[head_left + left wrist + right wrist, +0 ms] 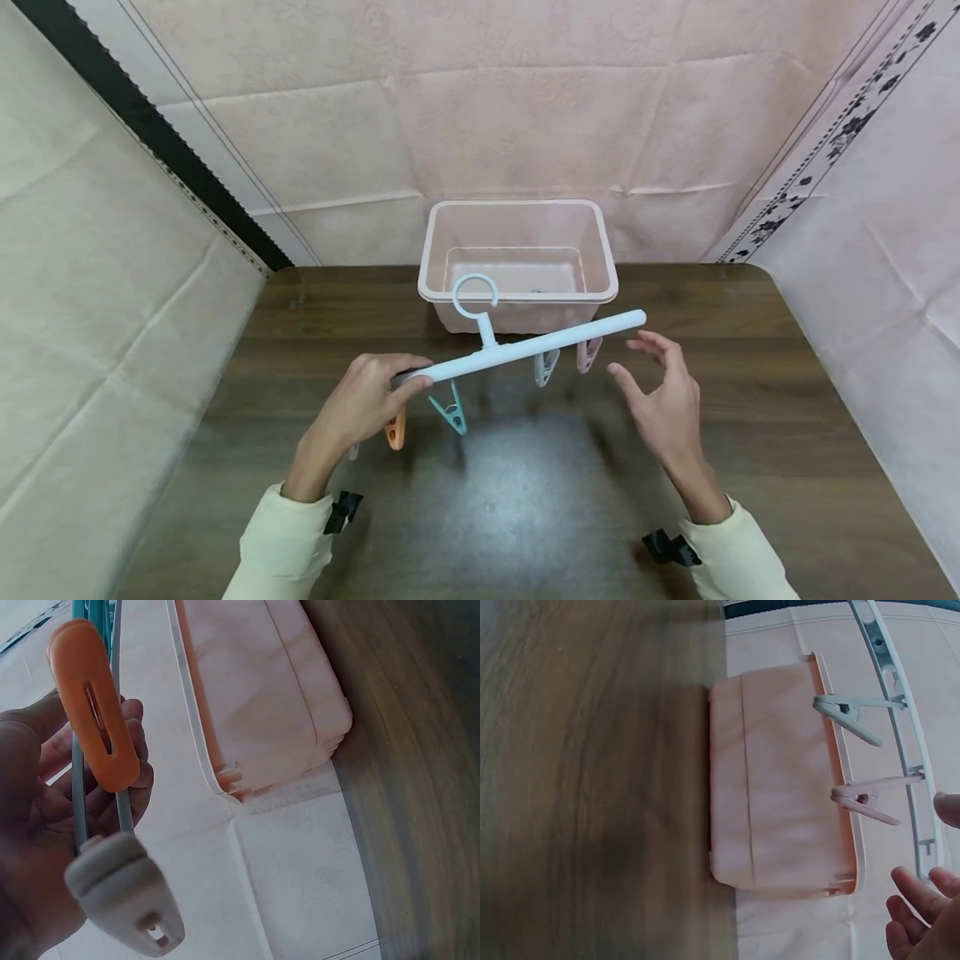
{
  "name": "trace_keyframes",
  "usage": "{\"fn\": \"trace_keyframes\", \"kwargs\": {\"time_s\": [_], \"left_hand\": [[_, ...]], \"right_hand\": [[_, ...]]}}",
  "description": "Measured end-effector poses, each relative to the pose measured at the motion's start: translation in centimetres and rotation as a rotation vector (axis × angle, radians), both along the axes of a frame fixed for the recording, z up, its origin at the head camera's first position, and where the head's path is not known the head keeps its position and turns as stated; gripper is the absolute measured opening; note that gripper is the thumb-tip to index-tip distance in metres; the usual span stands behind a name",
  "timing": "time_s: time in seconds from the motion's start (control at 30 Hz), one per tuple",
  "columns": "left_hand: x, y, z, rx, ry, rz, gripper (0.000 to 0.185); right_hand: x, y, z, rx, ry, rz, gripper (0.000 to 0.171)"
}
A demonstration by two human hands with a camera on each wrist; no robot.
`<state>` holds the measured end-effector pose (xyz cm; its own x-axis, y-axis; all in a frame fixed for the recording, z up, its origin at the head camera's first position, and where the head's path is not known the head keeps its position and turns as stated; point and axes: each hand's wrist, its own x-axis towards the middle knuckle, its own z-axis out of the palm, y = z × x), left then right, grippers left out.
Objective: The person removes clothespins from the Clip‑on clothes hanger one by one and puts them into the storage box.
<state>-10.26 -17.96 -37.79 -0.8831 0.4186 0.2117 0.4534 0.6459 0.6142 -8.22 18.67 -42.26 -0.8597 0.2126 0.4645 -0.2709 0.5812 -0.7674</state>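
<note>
My left hand grips the left end of a light blue clip hanger, its bar tilted up to the right and its hook upward. From the bar hang a teal clothespin, a grey one and a pink one. An orange clothespin and a beige clothespin hang at the gripped end, close to the left palm. My right hand is just off the bar's right end, fingers and thumb spread apart, touching nothing; the right wrist view also shows that gap.
A pale pink plastic basket stands at the table's back edge, behind the hanger. The dark wooden table spreads below the hands. Light patterned cloth hangs behind and at both sides.
</note>
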Motion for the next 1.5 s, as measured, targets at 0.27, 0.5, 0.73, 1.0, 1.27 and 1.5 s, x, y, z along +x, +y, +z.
{"fn": "trace_keyframes", "kwargs": {"time_s": [0.27,0.5,0.73,1.0,1.27,1.5], "left_hand": [[0.0,0.3,0.2,0.002,-0.005,-0.002,0.024],[0.1,0.5,0.4,0.008,-0.007,-0.007,0.024],[0.2,0.5,0.4,0.01,-0.014,-0.006,0.024],[0.4,0.6,0.4,0.014,-0.042,-0.004,0.024],[0.4,0.6,0.3,0.006,-0.067,-0.01,0.025],[0.4,0.5,0.3,0.001,-0.06,0.005,0.025]], "right_hand": [[-0.2,-1.0,-0.3,-0.07,-0.085,0.03,0.054],[-0.3,-1.6,-0.6,-0.22,-0.184,0.071,0.047],[-0.6,-1.8,-0.7,-0.315,-0.203,0.11,0.045],[-0.9,-2.1,-0.8,-0.345,-0.256,0.113,0.047],[-0.9,-2.2,-0.7,-0.343,-0.264,0.1,0.039],[-0.7,-1.9,-0.8,-0.32,-0.238,0.064,0.03]]}}
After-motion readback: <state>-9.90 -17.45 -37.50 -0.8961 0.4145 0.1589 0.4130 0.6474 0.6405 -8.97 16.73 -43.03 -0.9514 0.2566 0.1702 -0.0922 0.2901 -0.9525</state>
